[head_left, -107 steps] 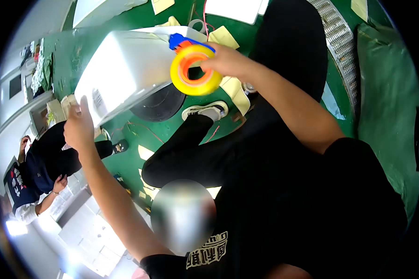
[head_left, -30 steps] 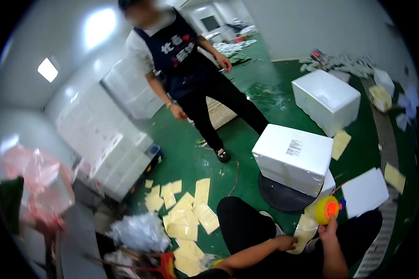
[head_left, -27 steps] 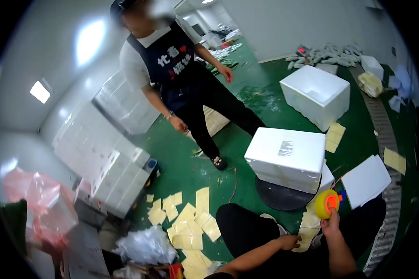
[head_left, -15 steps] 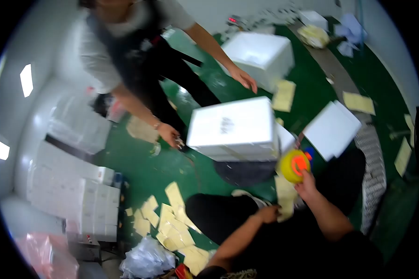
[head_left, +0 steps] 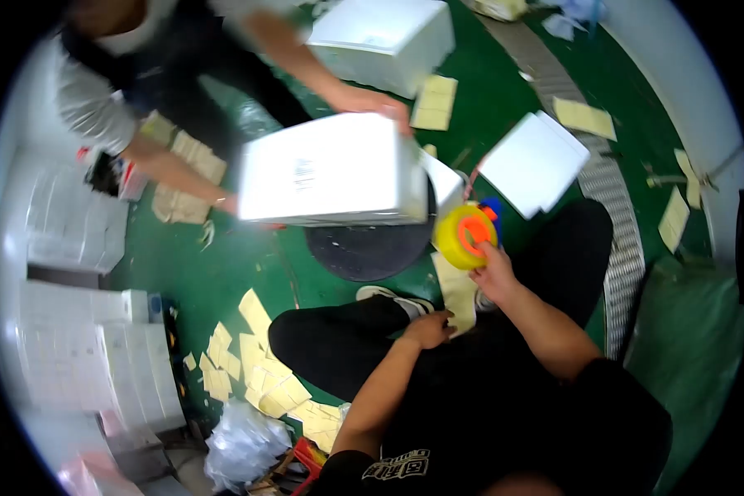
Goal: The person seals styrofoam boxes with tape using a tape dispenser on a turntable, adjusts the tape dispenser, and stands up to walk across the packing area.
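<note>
My right hand (head_left: 493, 271) is closed on a tape dispenser (head_left: 465, 236) with a yellow roll, an orange core and a blue part on its far side. A pale yellow strip (head_left: 455, 288) runs from below the roll down to my left hand (head_left: 430, 329), whose fingers are closed at its lower end; whether it is tape or paper I cannot tell. In front of me, a co-worker's two hands (head_left: 368, 103) grip a white foam box (head_left: 326, 178) with dark print, tilted above a round black stool top (head_left: 368, 248).
An open white foam box (head_left: 397, 58) stands behind. White lids (head_left: 536, 164) lie on the green floor, right. Yellow sheets (head_left: 273, 384) are scattered at left near a clear plastic bag (head_left: 246, 446). White boxes (head_left: 66, 347) are stacked far left. A metal grate (head_left: 624, 273) runs along the right.
The co-worker's hands have taken hold of the white box and tilted it up off the black stool top. My view has shifted; my hands keep their holds.
</note>
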`<state>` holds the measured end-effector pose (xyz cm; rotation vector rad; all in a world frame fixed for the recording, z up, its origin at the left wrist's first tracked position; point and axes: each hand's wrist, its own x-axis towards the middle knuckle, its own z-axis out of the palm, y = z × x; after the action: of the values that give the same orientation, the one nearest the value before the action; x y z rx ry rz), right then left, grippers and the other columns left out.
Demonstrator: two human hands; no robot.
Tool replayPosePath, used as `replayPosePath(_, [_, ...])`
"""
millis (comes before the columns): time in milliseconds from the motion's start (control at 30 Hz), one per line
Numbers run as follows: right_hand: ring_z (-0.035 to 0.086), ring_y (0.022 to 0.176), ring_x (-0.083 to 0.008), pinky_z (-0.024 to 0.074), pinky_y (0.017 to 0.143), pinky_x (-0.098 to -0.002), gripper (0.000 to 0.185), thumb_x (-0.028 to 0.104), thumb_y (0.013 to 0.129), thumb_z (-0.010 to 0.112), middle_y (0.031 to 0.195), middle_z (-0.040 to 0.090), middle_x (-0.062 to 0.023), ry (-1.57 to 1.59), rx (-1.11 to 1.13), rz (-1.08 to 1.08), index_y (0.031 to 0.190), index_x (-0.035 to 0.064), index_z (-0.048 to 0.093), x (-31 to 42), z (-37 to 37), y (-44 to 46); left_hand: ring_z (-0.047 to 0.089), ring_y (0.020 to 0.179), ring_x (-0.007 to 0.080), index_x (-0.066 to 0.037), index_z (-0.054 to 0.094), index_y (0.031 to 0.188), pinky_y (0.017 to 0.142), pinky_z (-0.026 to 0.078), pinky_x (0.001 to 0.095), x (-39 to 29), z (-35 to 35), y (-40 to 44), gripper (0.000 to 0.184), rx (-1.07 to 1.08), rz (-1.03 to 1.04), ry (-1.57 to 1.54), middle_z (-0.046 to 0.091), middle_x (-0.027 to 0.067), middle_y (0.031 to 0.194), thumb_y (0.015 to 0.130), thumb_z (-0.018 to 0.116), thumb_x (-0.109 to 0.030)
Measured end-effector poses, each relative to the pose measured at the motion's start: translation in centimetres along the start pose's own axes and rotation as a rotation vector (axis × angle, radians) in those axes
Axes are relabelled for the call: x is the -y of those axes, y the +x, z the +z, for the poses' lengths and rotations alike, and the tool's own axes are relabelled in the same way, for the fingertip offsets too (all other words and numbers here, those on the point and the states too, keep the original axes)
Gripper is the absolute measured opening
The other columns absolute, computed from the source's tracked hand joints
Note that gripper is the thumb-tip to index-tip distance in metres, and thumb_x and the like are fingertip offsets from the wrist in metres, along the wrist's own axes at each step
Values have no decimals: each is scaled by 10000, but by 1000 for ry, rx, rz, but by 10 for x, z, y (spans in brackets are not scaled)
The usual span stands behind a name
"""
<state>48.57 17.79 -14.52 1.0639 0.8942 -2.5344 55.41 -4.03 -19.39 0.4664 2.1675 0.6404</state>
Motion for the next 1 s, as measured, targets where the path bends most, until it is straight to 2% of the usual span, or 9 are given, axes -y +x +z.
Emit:
replayPosePath(233, [600,880,-160,476,678,-345,392,193,868,639,1025,626,-16,-26,51,-77,1247,199,537,-5,3,-4,632,1110,371,-80,589,1306,944,499,435,-8,0,-2,498,3,12,-41,659,204,1209,902,654,-362])
replayPosePath(333, [641,972,-191,512,819,-357,461,203,930,596,1158,643,-48,285,408,135,1366,117,471,2,10,-16,643,1113,352,-70,585,1324,952,497,409,-10,-2,-4,522,-2,14,-19,671,209,1191,900,662,-364])
replayPosePath(533, [634,891,-238,522,815,-356,507,315,968,585,1085,614,-134,309,871,244,1392,87,427,-4,-2,-9,628,1119,380,-65,610,1295,964,489,425,-13,-4,-4,502,-11,19,-3,664,225,1191,908,636,-384])
replayPosePath(667, [629,852,-241,528,773,-336,507,342,965,592,1057,600,-141,286,847,251,1369,73,445,-7,-5,-13,639,1079,375,-87,629,1231,912,505,455,-10,-3,-2,422,-22,45,14,674,193,1168,918,604,-369])
replayPosePath(767, [657,899,-237,540,801,-335,506,321,954,625,1099,627,-131,188,859,239,1352,44,482,-13,-14,-4,662,1025,357,-83,673,1166,866,526,410,-48,-46,-11,353,-107,-196,-39,689,188,1118,905,643,-318])
replayPosePath(800, [653,971,-224,534,851,-344,527,312,929,654,1149,631,-115,137,847,215,1355,47,491,-10,-13,-7,697,947,287,-61,701,1100,820,538,360,-22,-33,-4,246,-449,-96,-335,720,138,1059,928,650,-230])
replayPosePath(867, [647,1115,-200,523,952,-362,574,295,880,712,1249,639,-83,39,820,170,1359,52,509,-2,-7,-20,642,1048,192,1,587,1264,928,500,335,-26,-64,-4,322,-750,122,-1043,682,122,1160,1005,586,-190])
replayPosePath(933, [634,1145,-221,512,981,-376,682,282,831,742,1287,614,-97,-4,815,230,1405,56,451,-1,-7,-25,560,1253,259,2,426,1427,1070,411,390,-52,-108,-23,562,-770,376,-1116,584,178,1351,1000,587,-327])
replayPosePath(1000, [634,1147,-239,508,991,-384,720,265,800,757,1284,613,-109,-72,796,283,1412,49,442,-1,-3,-29,499,1331,276,7,388,1464,1095,385,395,-76,-142,-34,714,-661,480,-1119,513,192,1441,941,663,-393])
